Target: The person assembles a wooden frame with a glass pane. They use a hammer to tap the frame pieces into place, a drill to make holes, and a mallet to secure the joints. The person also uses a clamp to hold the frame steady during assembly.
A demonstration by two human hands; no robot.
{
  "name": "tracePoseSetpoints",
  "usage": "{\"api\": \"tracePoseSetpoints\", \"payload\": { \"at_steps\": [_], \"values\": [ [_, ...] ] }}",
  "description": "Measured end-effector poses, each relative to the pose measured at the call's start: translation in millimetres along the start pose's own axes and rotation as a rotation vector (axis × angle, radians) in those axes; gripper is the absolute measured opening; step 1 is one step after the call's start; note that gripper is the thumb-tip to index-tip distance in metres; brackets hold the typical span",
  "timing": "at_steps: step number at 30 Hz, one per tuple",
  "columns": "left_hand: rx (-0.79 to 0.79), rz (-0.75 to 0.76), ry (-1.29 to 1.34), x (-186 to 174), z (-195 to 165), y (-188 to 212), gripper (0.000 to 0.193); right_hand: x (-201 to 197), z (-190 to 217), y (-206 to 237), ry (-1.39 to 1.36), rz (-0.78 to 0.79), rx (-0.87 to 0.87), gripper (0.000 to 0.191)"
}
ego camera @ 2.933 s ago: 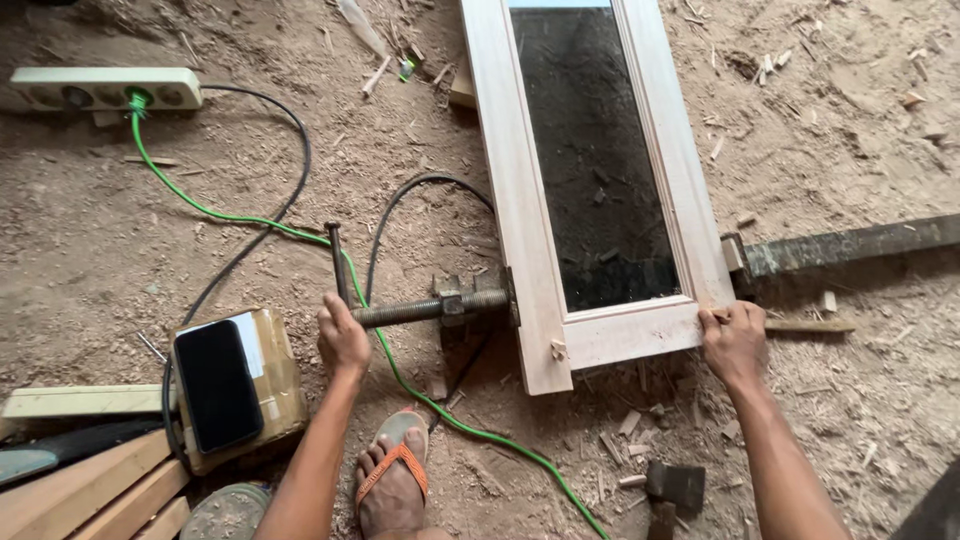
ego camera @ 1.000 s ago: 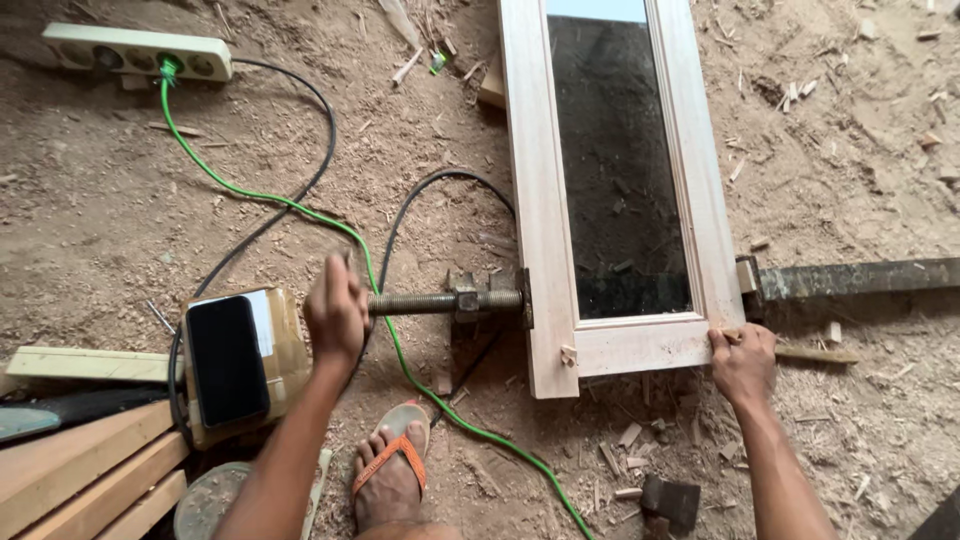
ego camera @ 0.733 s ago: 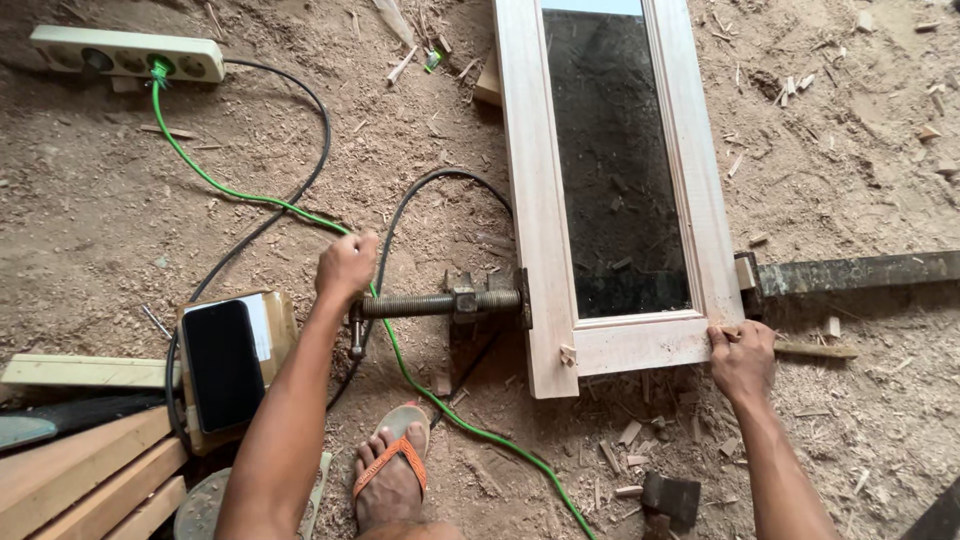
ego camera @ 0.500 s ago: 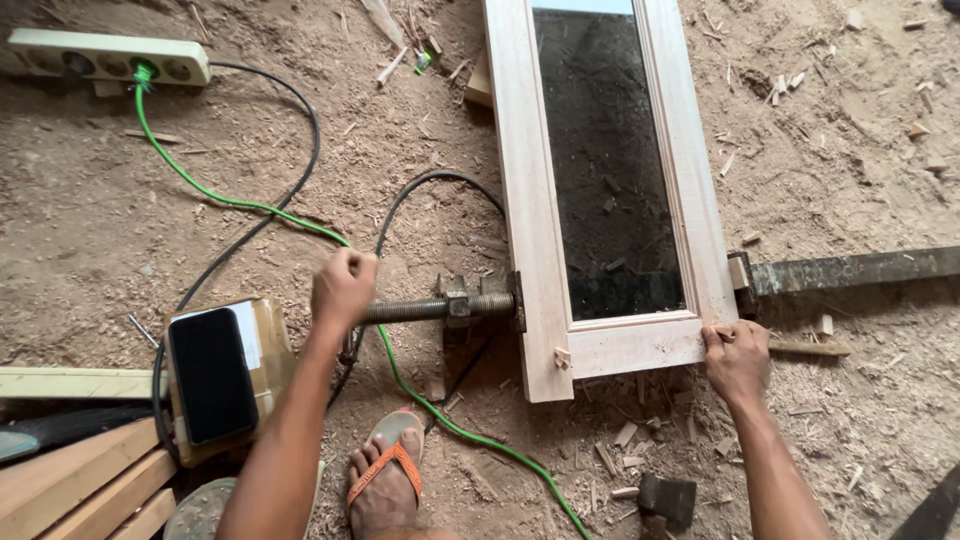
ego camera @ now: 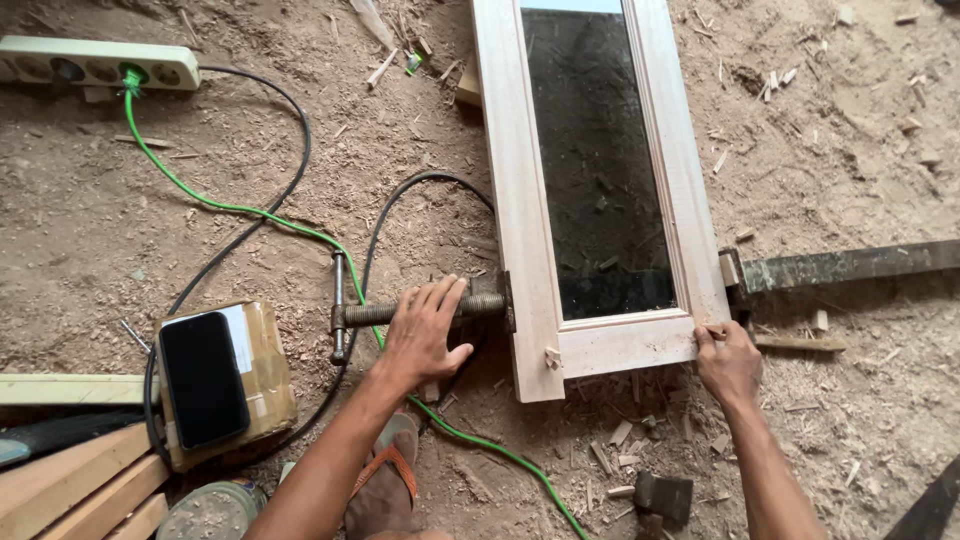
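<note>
fingers of the left hand point(ego camera: 425, 335): spreading flat and loosely open over the threaded clamp screw point(ego camera: 420, 310), palm resting on it, not gripping round it.
fingers of the right hand point(ego camera: 728, 362): curling narrow and pinching the lower right corner of the wooden frame point(ego camera: 520, 220), thumb on the bottom rail.
just changed: a second ago the left hand was wrapping round the screw near the crossbar handle point(ego camera: 339, 305); now it is lying open further along, toward the frame. the handle is standing almost upright where earlier it was leaning, so the screw looks to have been turning; judging by that, the clamp is being snugged against the frame's left stile. the right hand is keeping to the same corner.
where the frame is: lying flat on the sawdust floor point(ego camera: 850, 150), dark glass panel point(ego camera: 595, 170) in the middle, squeezed between the screw's pad on the left and the dark clamp bar point(ego camera: 850, 265) on the right.
counting, clamp: one screw, one handle, one bar.
counting, cables: one green cable point(ego camera: 250, 212), two black ones looping beside it.
counting, other things: one power strip point(ego camera: 95, 62), one phone point(ego camera: 203, 378) lying on one brown box point(ego camera: 262, 372), one hammer head point(ego camera: 663, 496), one sandalled foot point(ego camera: 385, 480).
</note>
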State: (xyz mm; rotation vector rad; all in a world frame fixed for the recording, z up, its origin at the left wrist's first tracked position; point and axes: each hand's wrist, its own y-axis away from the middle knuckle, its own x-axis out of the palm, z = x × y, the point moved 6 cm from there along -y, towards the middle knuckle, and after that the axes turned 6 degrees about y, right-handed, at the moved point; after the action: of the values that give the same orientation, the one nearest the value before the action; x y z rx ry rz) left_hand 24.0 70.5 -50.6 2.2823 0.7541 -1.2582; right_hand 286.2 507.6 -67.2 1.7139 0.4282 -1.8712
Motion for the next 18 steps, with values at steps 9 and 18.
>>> {"api": "tracePoseSetpoints", "payload": {
  "at_steps": [9, 18],
  "values": [
    [0.091, -0.022, -0.15, 17.0, -21.2, -29.3, 0.114, 0.3, -0.1, 1.6, -0.024, -0.016, -0.021, 0.036],
    [0.128, -0.013, -0.245, 17.3, -33.3, -50.1, 0.114, -8.8, 10.7, 7.8, -0.047, 0.064, 0.025, 0.03]
  ]
}}
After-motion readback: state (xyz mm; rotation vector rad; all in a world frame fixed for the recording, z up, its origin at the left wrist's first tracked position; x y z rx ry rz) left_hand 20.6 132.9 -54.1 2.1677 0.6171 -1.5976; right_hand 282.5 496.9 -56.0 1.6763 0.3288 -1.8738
